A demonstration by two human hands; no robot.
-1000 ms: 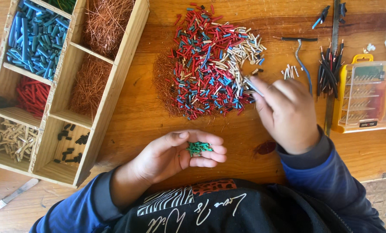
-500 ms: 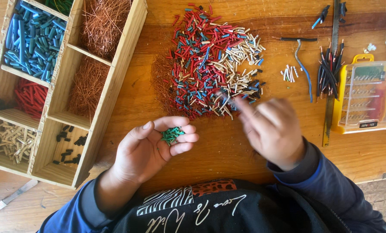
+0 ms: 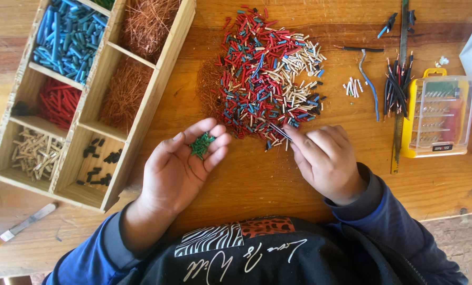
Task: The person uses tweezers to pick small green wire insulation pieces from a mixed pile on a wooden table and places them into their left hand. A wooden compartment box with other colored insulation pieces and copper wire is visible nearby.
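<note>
Right hand (image 3: 325, 158) now nearer, green bits (image 3: 200, 145) in cupped left hand (image 3: 180, 163)

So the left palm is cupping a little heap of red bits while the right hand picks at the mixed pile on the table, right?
Not quite: the bits cupped in the left hand are green, not red, as the head view shows. The rest holds: the right hand picks at the edge of the mixed pile on the table.

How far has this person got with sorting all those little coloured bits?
Partly done: the wooden tray already holds separate lots of blue, red, beige and black pieces, plus copper strands. In hand: the left hand cups a few green pieces, while the right hand picks with tweezers at the pile's edge. Left: a big mixed pile on the table.
</note>
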